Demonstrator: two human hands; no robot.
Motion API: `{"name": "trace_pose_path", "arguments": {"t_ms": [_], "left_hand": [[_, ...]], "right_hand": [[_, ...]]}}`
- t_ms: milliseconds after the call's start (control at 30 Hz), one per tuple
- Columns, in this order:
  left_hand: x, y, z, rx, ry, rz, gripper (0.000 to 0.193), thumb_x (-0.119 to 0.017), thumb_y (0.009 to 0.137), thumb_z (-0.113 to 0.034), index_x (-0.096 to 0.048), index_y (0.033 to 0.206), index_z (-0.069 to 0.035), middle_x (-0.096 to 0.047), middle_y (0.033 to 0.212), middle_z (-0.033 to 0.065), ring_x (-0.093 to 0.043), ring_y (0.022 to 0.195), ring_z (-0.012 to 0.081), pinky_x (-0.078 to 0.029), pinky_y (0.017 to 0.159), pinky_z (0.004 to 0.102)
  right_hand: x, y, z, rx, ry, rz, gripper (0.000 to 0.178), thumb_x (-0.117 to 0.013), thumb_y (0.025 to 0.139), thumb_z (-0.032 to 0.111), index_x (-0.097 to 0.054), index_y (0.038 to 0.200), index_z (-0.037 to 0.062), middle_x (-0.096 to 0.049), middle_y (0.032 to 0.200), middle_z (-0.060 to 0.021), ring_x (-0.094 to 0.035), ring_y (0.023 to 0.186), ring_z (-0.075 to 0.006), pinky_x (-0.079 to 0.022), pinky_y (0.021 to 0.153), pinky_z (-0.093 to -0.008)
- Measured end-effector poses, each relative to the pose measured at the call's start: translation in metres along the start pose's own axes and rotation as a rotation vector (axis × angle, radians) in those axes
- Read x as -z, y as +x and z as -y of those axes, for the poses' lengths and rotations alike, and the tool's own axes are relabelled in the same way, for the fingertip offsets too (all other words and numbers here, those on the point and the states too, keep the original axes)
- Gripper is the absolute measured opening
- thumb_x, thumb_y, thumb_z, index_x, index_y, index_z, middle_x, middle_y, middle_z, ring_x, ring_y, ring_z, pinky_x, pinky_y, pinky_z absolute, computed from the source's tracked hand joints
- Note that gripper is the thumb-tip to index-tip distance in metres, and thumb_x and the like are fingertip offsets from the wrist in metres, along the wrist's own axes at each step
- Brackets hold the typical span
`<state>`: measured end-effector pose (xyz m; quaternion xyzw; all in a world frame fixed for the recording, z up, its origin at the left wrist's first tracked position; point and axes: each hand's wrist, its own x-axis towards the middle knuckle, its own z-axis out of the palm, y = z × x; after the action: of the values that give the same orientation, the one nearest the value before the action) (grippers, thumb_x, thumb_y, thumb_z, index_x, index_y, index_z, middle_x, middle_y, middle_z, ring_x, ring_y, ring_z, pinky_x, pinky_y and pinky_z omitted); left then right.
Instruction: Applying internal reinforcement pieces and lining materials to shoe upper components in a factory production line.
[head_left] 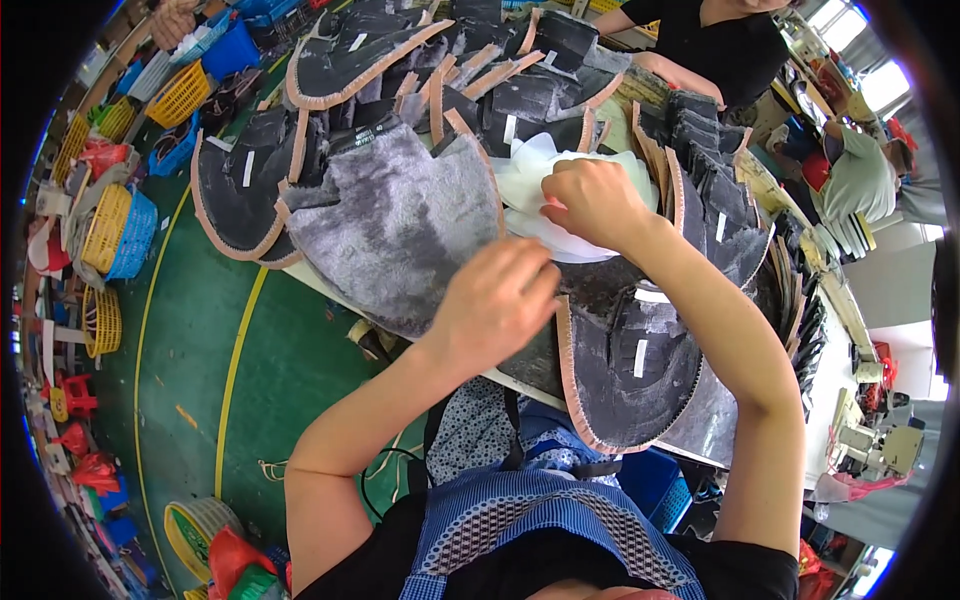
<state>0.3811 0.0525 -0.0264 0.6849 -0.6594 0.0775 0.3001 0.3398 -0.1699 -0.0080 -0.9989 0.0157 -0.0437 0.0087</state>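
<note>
A stack of thin, translucent white curved sheets lies fanned out on the worktable. Over it, my right hand is closed, fingers bent down to the sheets; whatever they grip is hidden under them. My left hand hovers at the near-left side of the stack, fingers loosely curled and somewhat apart, nothing visible in them. Beside it lies a grey fuzzy piece with plush side up, shaped like a shoe upper. Nearer me rests a dark curved piece with tan edging and white strips.
Several dark tan-edged pieces are heaped across the far side, and more stacks stand at right. Across the table is a person in black. Yellow baskets line the left, beyond the green floor.
</note>
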Motion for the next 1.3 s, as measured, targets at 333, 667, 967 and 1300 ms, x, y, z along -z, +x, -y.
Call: {"name": "trace_pose_path", "arguments": {"t_ms": [333,667,967,1300], "left_hand": [[-0.048,0.008,-0.033,-0.147,-0.260,-0.061,0.035,-0.081,0.076,-0.026,-0.066,0.099,-0.004,-0.062,0.112,0.0103,-0.058,0.118,0.0279,-0.051,0.098,0.0393],[-0.045,0.021,-0.017,0.021,-0.179,-0.097,0.047,-0.078,0.081,-0.034,-0.062,0.108,0.001,-0.060,0.114,0.0148,-0.058,0.111,0.0323,-0.049,0.096,0.0423],[-0.057,0.052,0.004,0.354,-0.189,-0.240,0.063,-0.070,0.093,-0.037,-0.050,0.130,0.011,-0.057,0.128,0.0257,-0.060,0.113,0.0361,-0.048,0.097,0.0418],[-0.080,0.075,0.023,0.688,-0.688,-0.476,0.027,-0.052,0.096,-0.006,-0.060,0.121,0.001,-0.063,0.116,0.0209,-0.064,0.104,0.0370,-0.050,0.090,0.0434]], "right_hand": [[0.018,0.020,0.024,0.151,-0.279,0.181,0.020,-0.076,0.074,0.025,-0.072,0.075,0.0053,-0.070,0.075,-0.0140,-0.072,0.073,-0.0311,-0.057,0.063,-0.0412],[0.011,0.012,0.001,0.056,-0.163,0.033,0.014,-0.069,0.075,0.019,-0.072,0.073,0.0055,-0.070,0.072,-0.0146,-0.071,0.070,-0.0322,-0.056,0.063,-0.0405],[0.007,0.000,-0.040,-0.317,0.702,0.004,0.021,-0.074,0.076,0.018,-0.073,0.083,-0.0016,-0.072,0.075,-0.0113,-0.069,0.072,-0.0161,-0.055,0.071,-0.0315],[-0.007,-0.018,-0.034,-0.343,0.998,-0.207,0.025,-0.076,0.086,0.022,-0.074,0.089,-0.0029,-0.071,0.078,-0.0075,-0.067,0.074,-0.0121,-0.053,0.070,-0.0266]]}}
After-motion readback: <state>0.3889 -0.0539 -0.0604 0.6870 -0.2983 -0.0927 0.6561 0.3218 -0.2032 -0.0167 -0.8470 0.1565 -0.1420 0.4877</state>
